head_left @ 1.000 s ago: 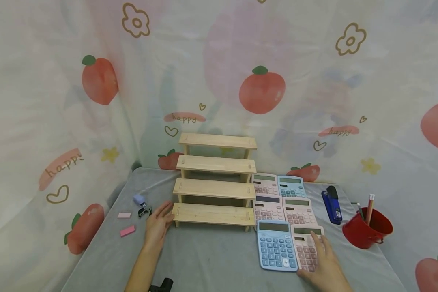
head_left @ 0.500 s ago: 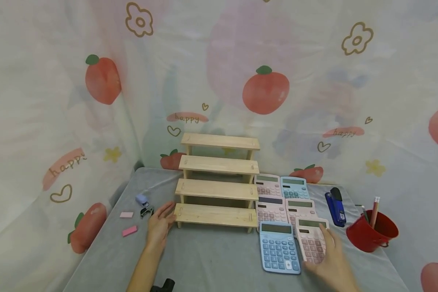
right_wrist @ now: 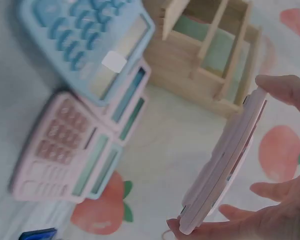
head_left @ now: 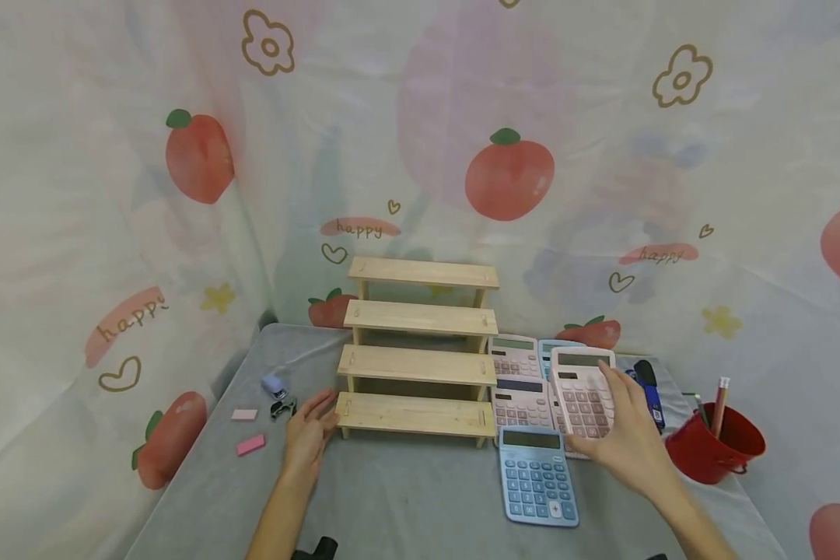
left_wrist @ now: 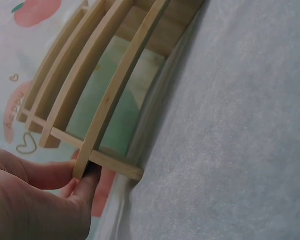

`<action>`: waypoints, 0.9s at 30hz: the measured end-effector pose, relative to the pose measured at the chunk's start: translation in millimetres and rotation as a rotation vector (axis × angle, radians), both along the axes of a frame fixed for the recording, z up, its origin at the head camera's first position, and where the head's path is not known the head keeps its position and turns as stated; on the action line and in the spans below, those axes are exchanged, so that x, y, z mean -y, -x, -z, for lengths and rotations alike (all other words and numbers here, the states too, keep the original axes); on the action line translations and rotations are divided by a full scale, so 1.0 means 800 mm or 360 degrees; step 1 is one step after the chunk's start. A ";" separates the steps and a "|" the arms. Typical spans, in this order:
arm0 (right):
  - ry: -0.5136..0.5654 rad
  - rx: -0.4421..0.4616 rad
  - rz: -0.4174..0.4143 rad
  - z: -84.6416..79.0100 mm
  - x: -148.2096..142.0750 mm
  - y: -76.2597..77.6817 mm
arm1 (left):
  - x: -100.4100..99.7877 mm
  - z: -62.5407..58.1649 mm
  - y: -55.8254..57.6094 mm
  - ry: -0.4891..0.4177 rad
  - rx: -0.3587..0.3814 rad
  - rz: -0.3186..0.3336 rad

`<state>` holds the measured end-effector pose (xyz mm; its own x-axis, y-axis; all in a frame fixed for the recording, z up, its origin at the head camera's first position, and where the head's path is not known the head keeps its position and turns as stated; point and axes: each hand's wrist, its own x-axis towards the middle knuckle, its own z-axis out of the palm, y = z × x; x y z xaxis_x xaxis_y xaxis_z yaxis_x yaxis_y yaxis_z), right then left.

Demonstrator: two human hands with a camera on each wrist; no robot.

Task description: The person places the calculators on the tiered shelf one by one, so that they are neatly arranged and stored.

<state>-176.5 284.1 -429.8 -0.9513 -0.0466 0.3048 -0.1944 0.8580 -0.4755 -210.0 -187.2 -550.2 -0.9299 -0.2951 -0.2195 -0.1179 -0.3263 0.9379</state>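
Note:
My right hand grips a pink calculator by its sides, thumb at one edge and fingers at the other. In the right wrist view the held calculator shows edge-on, well apart from the ones lying below. My left hand is at the left end of a wooden stepped shelf. Thumb and fingers pinch the end of the lowest board in the left wrist view. A blue calculator lies on the table in front, with several pink and blue ones behind, partly covered by the held one.
A blue stapler lies at the right, partly behind my right hand. Beside it a red bucket holds pencils. At the left are two pink erasers, a small purple item and a black clip.
My right hand has lifted the front pink calculator off the table and carried it up and back, over the rows behind. The left hand stays at the shelf end.

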 end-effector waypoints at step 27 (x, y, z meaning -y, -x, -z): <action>0.0094 -0.0067 -0.0267 -0.127 0.187 0.138 | -0.004 0.002 0.001 -0.0036 -0.0031 -0.0107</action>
